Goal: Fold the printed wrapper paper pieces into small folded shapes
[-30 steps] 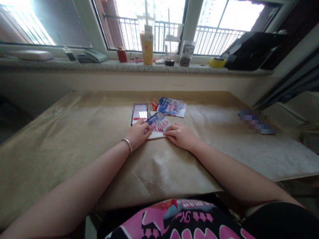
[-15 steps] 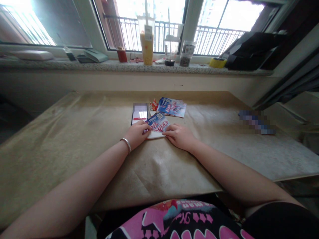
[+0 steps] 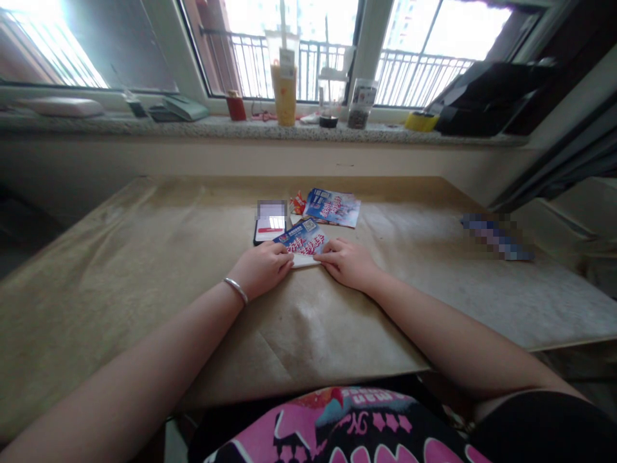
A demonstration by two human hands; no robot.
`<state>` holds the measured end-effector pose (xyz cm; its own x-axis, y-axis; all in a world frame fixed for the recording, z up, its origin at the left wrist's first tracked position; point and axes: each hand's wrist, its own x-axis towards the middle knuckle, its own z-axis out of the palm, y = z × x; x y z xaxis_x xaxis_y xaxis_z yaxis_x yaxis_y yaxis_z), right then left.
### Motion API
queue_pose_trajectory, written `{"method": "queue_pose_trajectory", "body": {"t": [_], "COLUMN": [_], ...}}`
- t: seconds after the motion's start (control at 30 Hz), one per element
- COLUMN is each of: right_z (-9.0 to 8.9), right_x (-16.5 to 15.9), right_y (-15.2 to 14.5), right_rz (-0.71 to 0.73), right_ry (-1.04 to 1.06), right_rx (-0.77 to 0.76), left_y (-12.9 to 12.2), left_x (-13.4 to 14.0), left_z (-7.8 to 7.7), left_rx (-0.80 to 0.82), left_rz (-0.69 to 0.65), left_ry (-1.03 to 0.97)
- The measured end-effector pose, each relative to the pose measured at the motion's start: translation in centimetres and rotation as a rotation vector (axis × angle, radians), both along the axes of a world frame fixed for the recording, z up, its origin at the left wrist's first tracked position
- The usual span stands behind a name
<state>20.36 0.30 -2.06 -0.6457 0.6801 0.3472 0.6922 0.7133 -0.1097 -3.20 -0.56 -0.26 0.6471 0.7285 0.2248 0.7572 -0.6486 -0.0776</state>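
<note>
A blue printed flyer (image 3: pixel 304 238) with red-and-white lettering and a small QR code lies on the table in front of me. Its near edge is folded over, showing a white strip (image 3: pixel 304 260). My left hand (image 3: pixel 265 265) has its fingers closed on the left end of that fold. At the right end, my right hand (image 3: pixel 348 262) pinches the fold between thumb and fingers. Just beyond my left hand lies a phone (image 3: pixel 270 225) with a lit screen. Behind the flyer rests a stack of similar flyers (image 3: pixel 333 207), beside a small red-orange folded paper piece (image 3: pixel 298 203).
A tan cloth covers the table (image 3: pixel 183 244). Toward its right side lies a blurred, bluish object (image 3: pixel 496 238). On the windowsill (image 3: pixel 212 127) stand a tall yellow drink cup (image 3: pixel 284 90), a red jar (image 3: pixel 236 106), more cups and a roll of yellow tape (image 3: pixel 421 121).
My left hand has slid slightly left and nearer to me along the fold, uncovering more of the flyer's left part and the phone. My right hand has stayed in place.
</note>
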Motion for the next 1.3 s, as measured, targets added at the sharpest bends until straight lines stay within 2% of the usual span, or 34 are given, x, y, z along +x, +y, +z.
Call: {"method": "queue_pose_trajectory", "body": {"t": [0.5,0.87,1.03,1.3], "right_z": [0.2,0.3,0.6,0.9], "right_x": [-0.1,0.0,0.1,0.6], "right_y": [0.0,0.0,-0.1,-0.2], "right_rz": [0.001,0.015,-0.031,-0.05], "right_ry": [0.014,0.006,-0.018,-0.021], "right_rx": [-0.022,-0.006,-0.028,-0.041], "left_y": [0.1,-0.7,-1.0,-0.9], "left_x": [0.1,0.9,1.1,1.3], "left_z": [0.0,0.4,0.5,0.3], "left_rx": [0.036,0.062,0.064,0.033], "left_rz": [-0.024,0.023,0.046,-0.03], "left_ry": [-0.008,0.049,0.1,0.098]}}
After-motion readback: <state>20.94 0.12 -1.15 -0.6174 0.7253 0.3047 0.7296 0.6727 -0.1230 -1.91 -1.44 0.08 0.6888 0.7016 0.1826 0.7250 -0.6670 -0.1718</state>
